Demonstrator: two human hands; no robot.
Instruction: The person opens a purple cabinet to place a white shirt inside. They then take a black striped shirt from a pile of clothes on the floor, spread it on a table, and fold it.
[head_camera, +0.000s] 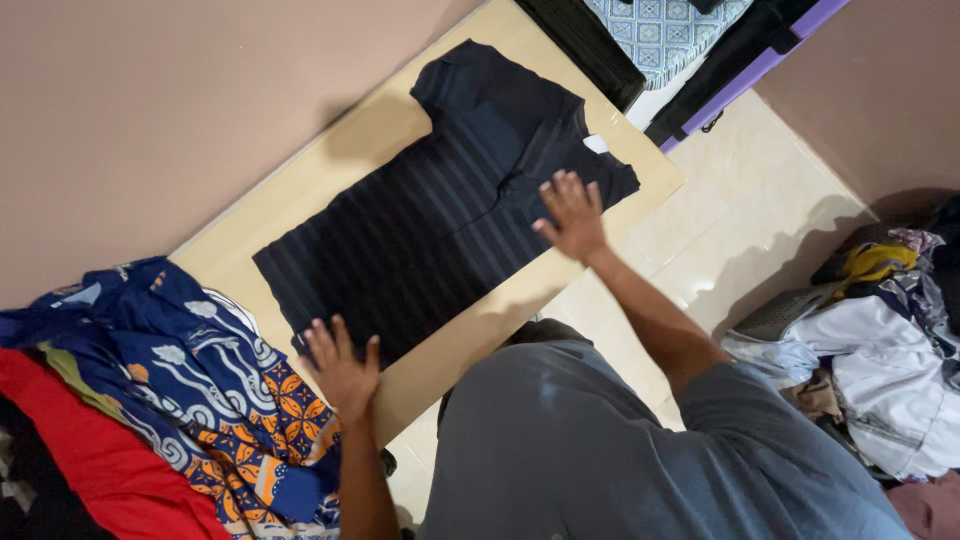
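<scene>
one dark striped shirt (440, 220) lies spread on a pale wooden board (330, 165) at frame centre. the left hand (340, 368) and right hand (573, 215) both press flat on it, fingers spread, grasping nothing. two clothes heaps: a patterned blue cloth pile (190, 390) lower left, a pale laundry pile (880, 360) at right.

The dark striped shirt (440, 230) is soft matt cloth on a smooth pale wooden board (350, 160). The floor tiles (740, 220) look glossy.

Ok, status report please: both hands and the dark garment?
Left hand, right hand open, flat on dark striped shirt. Shirt spread on wooden board. Nothing on top.
</scene>
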